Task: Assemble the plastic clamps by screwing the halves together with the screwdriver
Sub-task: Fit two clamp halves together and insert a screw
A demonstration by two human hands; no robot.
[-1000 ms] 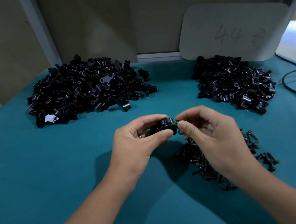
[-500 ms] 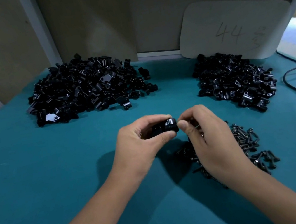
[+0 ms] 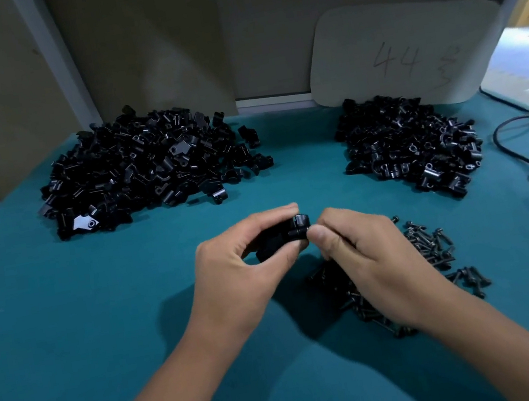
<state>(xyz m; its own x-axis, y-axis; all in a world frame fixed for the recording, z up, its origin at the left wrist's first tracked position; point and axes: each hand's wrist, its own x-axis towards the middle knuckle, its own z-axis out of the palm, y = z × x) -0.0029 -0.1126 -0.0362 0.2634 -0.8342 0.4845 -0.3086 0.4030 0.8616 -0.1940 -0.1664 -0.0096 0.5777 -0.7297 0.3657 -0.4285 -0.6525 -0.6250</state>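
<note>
Your left hand (image 3: 232, 267) is gripping a black clamp (image 3: 282, 237) at the centre of the frame, thumb under and fingers (image 3: 272, 214) curled over the top. Your right hand (image 3: 373, 262) comes in from the lower right and pinches at the clamp's right end; whatever's between those fingertips is too small to make out. Right under that hand there's a scatter of black screws (image 3: 429, 243) on the teal bench (image 3: 67, 318). Big pile of clamp halves (image 3: 147, 167) sits upper left, a smaller pile (image 3: 409, 139) upper right, with a card (image 3: 406, 53) marked "44" behind it. A black cable (image 3: 525, 152) loops along the right edge.
</note>
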